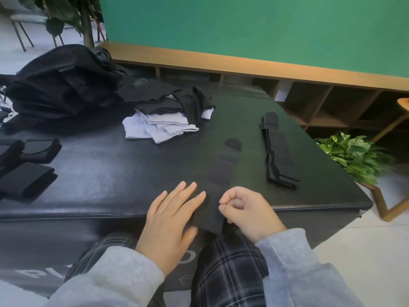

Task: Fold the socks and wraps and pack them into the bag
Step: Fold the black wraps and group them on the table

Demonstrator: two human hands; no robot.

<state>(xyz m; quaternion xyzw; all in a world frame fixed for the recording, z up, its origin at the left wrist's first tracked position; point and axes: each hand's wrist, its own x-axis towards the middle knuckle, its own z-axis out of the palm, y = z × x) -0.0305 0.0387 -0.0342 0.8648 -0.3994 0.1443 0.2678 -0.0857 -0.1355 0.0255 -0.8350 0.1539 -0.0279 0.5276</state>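
Note:
A long black perforated wrap (223,171) lies stretched across the black padded bench (99,171), its near end hanging over the front edge. My left hand (171,220) rests flat on that near end with fingers spread. My right hand (245,210) pinches the wrap's right edge between thumb and fingers. Another black wrap (277,151) lies straight to the right. Folded black wraps (26,171) sit at the left edge. A pile of black and light grey socks (163,116) lies behind. The black bag (59,83) stands at the back left.
A green wall and a low wooden shelf (309,94) run behind the bench. A potted green plant (354,156) stands on the floor to the right, next to a wooden frame. My plaid-trousered knees are under the bench's front edge.

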